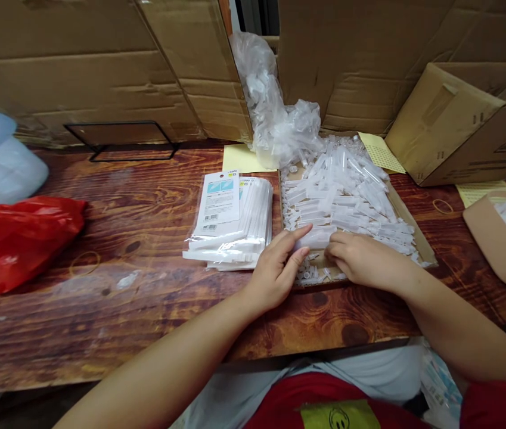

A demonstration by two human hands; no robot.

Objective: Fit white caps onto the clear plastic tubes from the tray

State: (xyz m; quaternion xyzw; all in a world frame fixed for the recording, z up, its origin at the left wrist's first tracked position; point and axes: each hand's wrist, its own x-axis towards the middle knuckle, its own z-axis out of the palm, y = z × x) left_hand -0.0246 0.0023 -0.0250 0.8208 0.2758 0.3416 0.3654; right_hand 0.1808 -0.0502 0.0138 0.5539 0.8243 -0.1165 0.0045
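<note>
My left hand (279, 262) is at the near left corner of a shallow cardboard tray (413, 223), with its thumb and index finger stretched apart. Between the two hands shows a translucent plastic piece (317, 237); whether it is gripped or just lies there is unclear. My right hand (360, 257) is over the tray's near side with fingers curled together, and what they pinch is hidden. A heap of translucent plastic pieces (346, 185) fills much of the tray. Small clear parts (310, 273) lie at its near edge, between my hands.
Left of the tray lies a stack of packaged white sleeves (235, 220). A red plastic bag (20, 235) and black wire stand (123, 140) are farther left. Crumpled clear plastic (279, 113) stands behind. At right are a cardboard box (462, 125) and tan container (485, 232) with white pieces.
</note>
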